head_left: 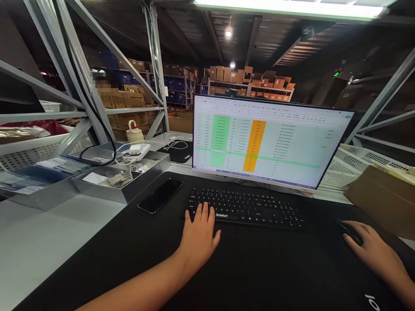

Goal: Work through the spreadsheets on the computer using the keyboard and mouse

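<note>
My left hand (pixel 200 231) rests on the lower left keys of a black keyboard (pixel 256 207), its fingers spread and nothing held in it. At the right, my right hand (pixel 369 242) is curled over a black computer mouse (pixel 350 233) on the dark desk mat (pixel 259 268). Behind the keyboard stands a monitor (pixel 292 142) showing a spreadsheet with a green column, an orange column and one row highlighted green. A black phone (pixel 161 195) lies on the mat, left of the keyboard and apart from my left hand.
Left of the mat sit grey open trays (pixel 126 190) with papers and small items, a white power strip (pixel 136 152) with cables, and a cream bottle (pixel 134 131). A cardboard box (pixel 379 194) and white baskets (pixel 350 162) stand at the right. Metal shelf posts (pixel 155 65) frame the desk.
</note>
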